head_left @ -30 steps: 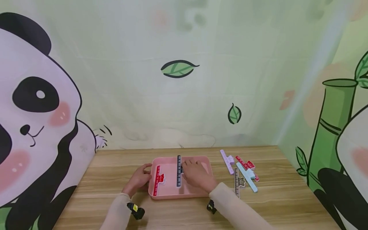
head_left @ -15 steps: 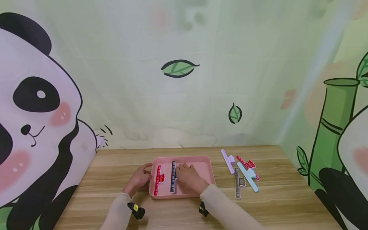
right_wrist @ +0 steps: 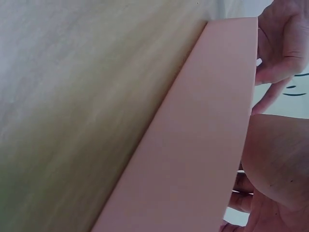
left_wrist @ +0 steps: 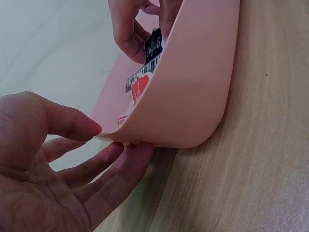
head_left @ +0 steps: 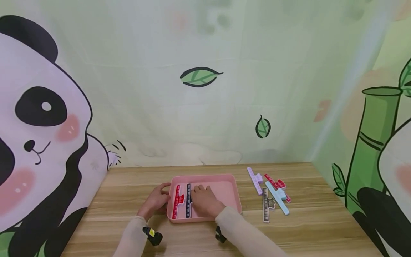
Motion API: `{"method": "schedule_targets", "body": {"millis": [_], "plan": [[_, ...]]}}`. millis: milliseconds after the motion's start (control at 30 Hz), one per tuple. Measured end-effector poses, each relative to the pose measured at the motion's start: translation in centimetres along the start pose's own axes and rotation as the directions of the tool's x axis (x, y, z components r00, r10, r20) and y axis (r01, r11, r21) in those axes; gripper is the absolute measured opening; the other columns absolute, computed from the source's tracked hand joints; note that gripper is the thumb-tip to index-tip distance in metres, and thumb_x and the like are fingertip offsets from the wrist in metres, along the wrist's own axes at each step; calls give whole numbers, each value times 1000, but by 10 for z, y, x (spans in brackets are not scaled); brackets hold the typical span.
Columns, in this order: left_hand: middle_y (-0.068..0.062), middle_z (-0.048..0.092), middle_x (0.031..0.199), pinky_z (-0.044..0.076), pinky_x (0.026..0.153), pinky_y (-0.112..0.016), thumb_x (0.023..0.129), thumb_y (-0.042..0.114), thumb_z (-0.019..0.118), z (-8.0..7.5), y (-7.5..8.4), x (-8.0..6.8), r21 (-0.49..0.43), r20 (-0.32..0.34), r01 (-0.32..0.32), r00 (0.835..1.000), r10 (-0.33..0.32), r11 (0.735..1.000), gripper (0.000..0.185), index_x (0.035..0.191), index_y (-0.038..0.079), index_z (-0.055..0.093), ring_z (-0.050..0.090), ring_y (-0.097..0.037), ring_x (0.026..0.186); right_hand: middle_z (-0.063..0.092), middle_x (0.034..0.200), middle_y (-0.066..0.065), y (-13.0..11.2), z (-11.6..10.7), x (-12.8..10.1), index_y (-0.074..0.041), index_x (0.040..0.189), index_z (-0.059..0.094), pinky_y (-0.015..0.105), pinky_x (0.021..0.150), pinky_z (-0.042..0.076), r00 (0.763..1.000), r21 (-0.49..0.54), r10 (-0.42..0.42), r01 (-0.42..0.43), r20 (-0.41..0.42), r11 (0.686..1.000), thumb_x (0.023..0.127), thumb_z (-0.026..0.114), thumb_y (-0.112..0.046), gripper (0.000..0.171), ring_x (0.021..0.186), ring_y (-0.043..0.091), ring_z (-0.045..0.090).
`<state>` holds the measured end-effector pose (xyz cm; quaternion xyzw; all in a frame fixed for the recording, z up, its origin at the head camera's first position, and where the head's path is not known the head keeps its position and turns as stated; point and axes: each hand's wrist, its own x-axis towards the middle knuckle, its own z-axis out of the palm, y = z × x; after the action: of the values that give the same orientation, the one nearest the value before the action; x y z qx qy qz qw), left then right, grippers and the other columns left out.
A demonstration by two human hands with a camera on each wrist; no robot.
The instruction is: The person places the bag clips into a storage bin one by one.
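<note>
A pink tray sits on the wooden table. My left hand pinches its left wall, thumb at the rim and fingers against the outside, as the left wrist view shows. Inside, near that wall, lies a red piano-key clip. Just right of it and roughly parallel is a black piano-key clip. My right hand holds this black clip by its dark handle, low in the tray. In the right wrist view the tray's front wall hides the clip and most of the fingertips.
Right of the tray lie a lilac clip, a second red clip, a light blue clip across it, and a dark keyboard-patterned clip. A printed panda curtain stands behind the table.
My right hand has carried the black clip leftward and toward me across the tray, from the middle to beside the red one. My left hand has stayed at the tray's left wall.
</note>
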<state>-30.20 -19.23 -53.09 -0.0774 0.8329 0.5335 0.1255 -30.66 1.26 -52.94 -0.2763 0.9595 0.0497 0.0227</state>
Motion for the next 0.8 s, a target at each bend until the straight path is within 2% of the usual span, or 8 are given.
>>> {"method": "schedule_targets", "body": {"millis": [267,467,800], "plan": [[-28,48,138,60,72,-41,91,3,52,0,-1,1,0,0,10,1000,-10,1000,61,150,12,37,62,-30,102,60,124,4,-2,7,3,-11,133,56,43,99,47,1000,-35,-12,12,-13,999,95,58,-44,51,113,20,53],[-28,48,137,60,74,-43,92,3,52,1,0,1,1,-4,16,1000,-16,1000,60,149,13,37,62,-31,103,58,132,4,2,3,0,-14,140,51,46,103,45,1000,15,7,-7,-7,1000,94,58,-47,57,120,22,52],[-29,47,140,60,75,-43,92,4,52,2,-1,1,-10,10,16,1000,-16,1000,62,150,13,35,62,-33,104,54,140,5,26,-17,-19,-15,143,49,49,109,43,998,-6,4,-5,-67,1000,95,59,-44,57,130,23,49]]}}
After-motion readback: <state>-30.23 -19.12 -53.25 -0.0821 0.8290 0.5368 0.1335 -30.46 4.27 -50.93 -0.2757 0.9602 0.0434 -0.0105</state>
